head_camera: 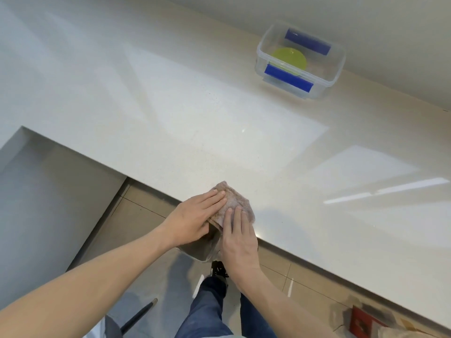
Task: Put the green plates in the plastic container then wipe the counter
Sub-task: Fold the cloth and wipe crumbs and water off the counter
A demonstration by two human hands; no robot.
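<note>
A folded brownish cloth (234, 203) lies at the front edge of the white counter (195, 113). My left hand (195, 215) presses flat on the cloth's left side, and my right hand (238, 236) lies flat on its near right part. Both hands have their fingers held together and extended on the cloth. A clear plastic container (336, 69) with blue clips stands at the back right by the wall. Green plates (289, 58) lie inside it.
The counter's front edge runs diagonally from the left to the lower right. A grey cabinet side (48, 203) stands at the left below the counter. Tiled floor, my legs and a red item (361, 323) are below.
</note>
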